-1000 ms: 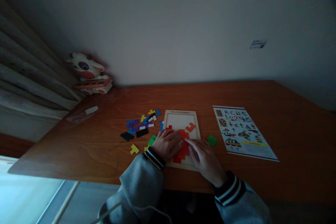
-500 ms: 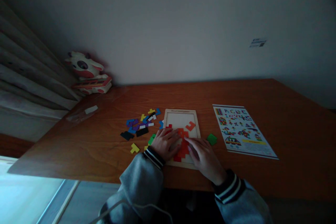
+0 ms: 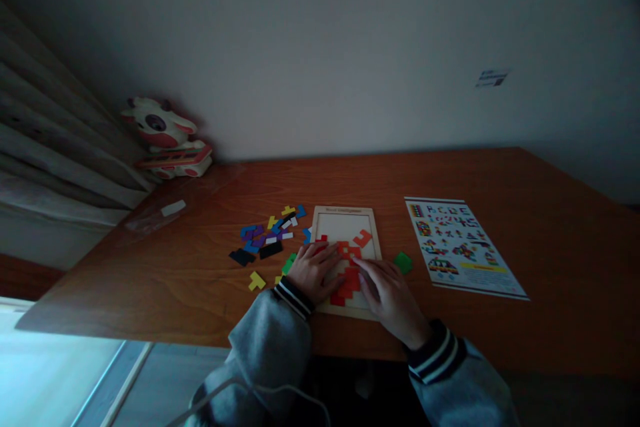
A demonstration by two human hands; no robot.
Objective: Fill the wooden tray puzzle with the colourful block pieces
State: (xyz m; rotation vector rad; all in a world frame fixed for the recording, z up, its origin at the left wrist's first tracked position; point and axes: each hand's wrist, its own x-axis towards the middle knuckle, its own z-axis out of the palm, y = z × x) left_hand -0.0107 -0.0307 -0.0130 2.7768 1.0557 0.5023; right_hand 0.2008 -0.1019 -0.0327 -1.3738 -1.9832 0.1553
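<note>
A wooden puzzle board (image 3: 345, 210) lies on the table, with several red and orange puzzle pieces (image 3: 352, 279) on its pale bed. My left hand (image 3: 315, 272) rests flat over the board's left side, fingers stretched out and holding nothing. From the right, my right hand (image 3: 393, 297) reaches onto the board. Its index finger and thumb are closed in a loose pinch at a red puzzle piece (image 3: 353, 252), partly hidden by the fingertips. An orange notched piece (image 3: 363, 238) sits farther up the bed. Just right of the board is a green piece (image 3: 403, 263).
Loose puzzle pieces in several colours (image 3: 270, 240) are scattered left of the board, including a yellow one (image 3: 257, 281) nearer me. A printed pattern sheet (image 3: 465, 247) lies to the right. A toy cow (image 3: 165, 137) stands at the back left. A cable (image 3: 290, 388) crosses my left sleeve.
My right fingertips have moved slightly away from me, and the red piece at them has shifted up the board, opening a gap below it. My left hand has stayed in place.
</note>
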